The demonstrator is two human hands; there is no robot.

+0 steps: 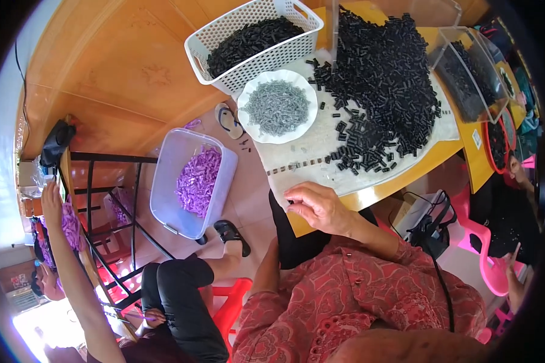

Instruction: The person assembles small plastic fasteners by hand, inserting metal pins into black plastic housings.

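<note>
My right hand [322, 209] is over the near left corner of the cloth-covered table [307, 225]. Its thumb and fingers are pinched together. A dark spot shows at the fingertips, too small to name. My left forearm [267, 266] reaches down beside the table, and its hand is hidden. Beyond my right hand, a large heap of small black plastic tube-like pieces [384, 78] covers much of the cloth [303, 177]. A scalloped white plate [246, 121] holds many small clear pieces [278, 107]. Several pieces lie in a row along the cloth's left edge.
A white perforated basket [266, 63] of black pieces stands at the back. On the floor, a clear bin [163, 199] holds purple pieces [199, 181]. At left, a person [184, 302] sits with one arm raised beside a black metal frame [112, 158]. A clear box [472, 78] stands right.
</note>
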